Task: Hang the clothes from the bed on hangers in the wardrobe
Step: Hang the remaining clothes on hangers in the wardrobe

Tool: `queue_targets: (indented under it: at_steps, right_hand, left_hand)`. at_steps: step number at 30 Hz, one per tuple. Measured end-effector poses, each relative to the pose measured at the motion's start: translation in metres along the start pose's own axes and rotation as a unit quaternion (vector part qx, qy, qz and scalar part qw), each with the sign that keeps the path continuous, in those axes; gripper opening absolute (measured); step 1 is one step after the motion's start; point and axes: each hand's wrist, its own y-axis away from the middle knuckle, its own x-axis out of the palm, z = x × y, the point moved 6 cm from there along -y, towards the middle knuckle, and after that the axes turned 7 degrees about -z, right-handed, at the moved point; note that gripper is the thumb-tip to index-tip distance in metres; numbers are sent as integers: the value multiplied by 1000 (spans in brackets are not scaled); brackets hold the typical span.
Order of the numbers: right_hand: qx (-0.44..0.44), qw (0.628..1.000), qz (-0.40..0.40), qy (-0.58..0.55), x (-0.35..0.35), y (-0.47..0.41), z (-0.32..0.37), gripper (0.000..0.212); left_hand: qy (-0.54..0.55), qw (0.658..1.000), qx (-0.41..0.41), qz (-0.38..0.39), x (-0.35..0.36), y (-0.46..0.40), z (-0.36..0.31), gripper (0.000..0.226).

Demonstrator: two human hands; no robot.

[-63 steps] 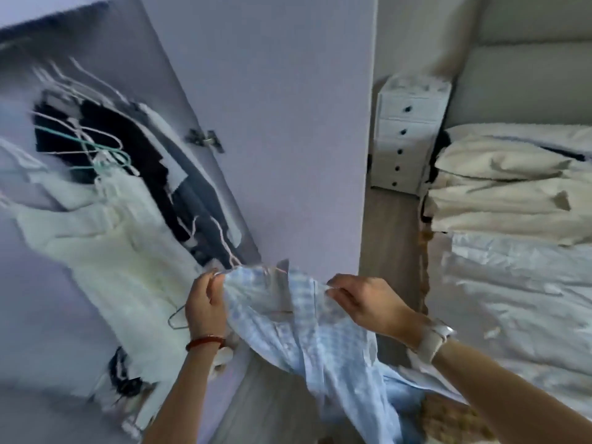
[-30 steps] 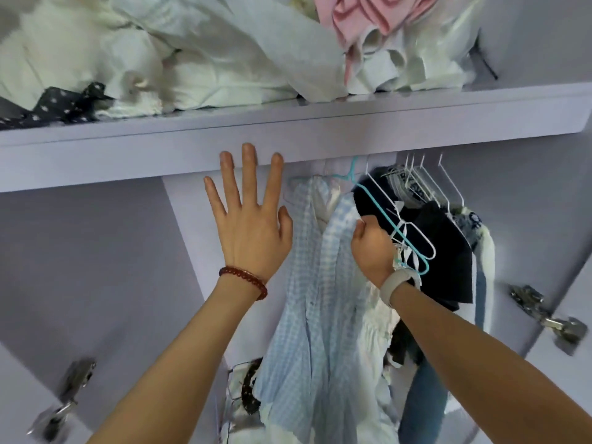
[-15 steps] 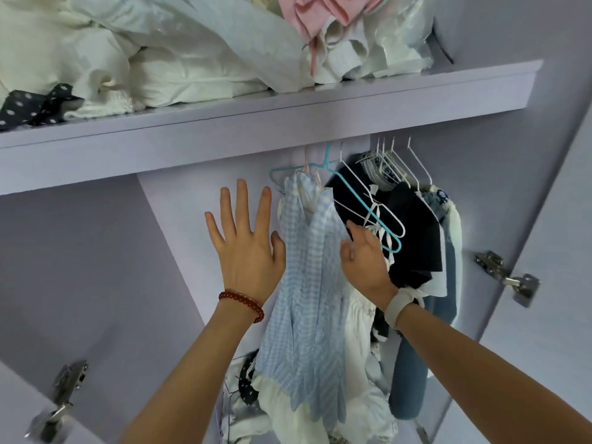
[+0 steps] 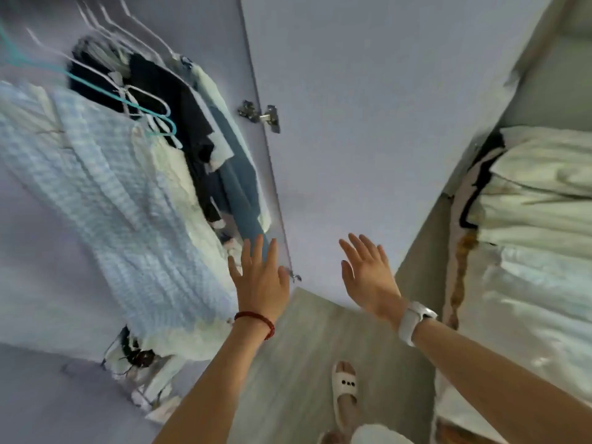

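Note:
The light blue checked shirt (image 4: pixel 105 200) hangs inside the wardrobe at the left, beside white and dark garments (image 4: pixel 179 129) and several empty white and teal hangers (image 4: pixel 141 104). My left hand (image 4: pixel 259 280), with a red bead bracelet, is spread open just right of the shirt's lower edge, holding nothing. My right hand (image 4: pixel 368 277), with a white watch on the wrist, is also open and empty in front of the wardrobe door (image 4: pixel 368 123). The bed (image 4: pixel 528 251) with pale bedding and folded cream fabric lies at the right.
The open lilac door stands between the wardrobe and the bed, its hinge (image 4: pixel 259 115) at the upper middle. Grey wooden floor (image 4: pixel 304 363) runs below my hands. My foot in a white slipper (image 4: pixel 344 389) is on it. The view is blurred.
Both hands have come off the hung blue shirt and dropped lower. The view has swung down and right from the top shelf to the door, floor and bed.

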Motion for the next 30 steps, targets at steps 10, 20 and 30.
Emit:
queue_targets:
  at_steps: [10,20,30]
  right_hand:
    - [444,896,-24,2,-57,278,-250,43]
    - [722,678,-131,-44,-103,578,-396,40]
    - [841,508,-188,-11,-113,789,-557,46]
  left_hand:
    - [67,915,321,234,125,121,-283,52]
    - [6,723,581,375,204,351,-519,53]
    - [-124,575,730,348,314,505,-661,58]
